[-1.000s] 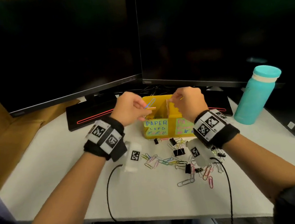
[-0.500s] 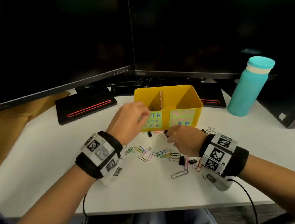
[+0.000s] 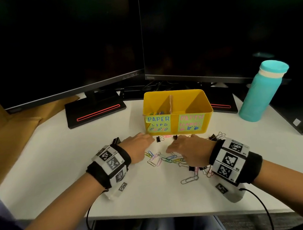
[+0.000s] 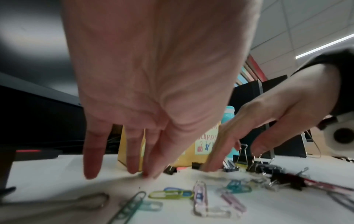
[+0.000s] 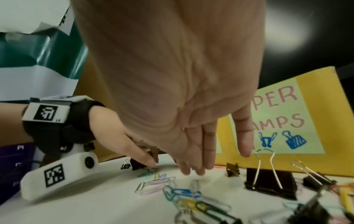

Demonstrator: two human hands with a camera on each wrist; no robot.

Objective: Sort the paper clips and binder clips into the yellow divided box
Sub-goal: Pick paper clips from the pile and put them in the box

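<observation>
desk [image 3: 56,167]: white, clips scattered before yellow divided box [image 3: 208,115]
left hand [image 3: 138,146]: fingers extended, fingertips at desk, nothing held
right hand [image 3: 187,149]: same, empty

The plastic divided box [image 3: 206,105] is yellow. Its left paper label [image 3: 158,124] is light green with blue letters, and its right paper label [image 3: 191,122] is light green with pink letters. The little wire paper clips [image 3: 162,158] are pink, blue, green, yellow and silver. The small metal binder clips [image 5: 270,182] are black with silver handles. The tall water bottle [image 3: 260,93] is teal with a white ring. The counter [image 3: 56,167] is white. The cloth wrist bands [image 3: 112,162] are black with black-and-white square patterns.
</observation>
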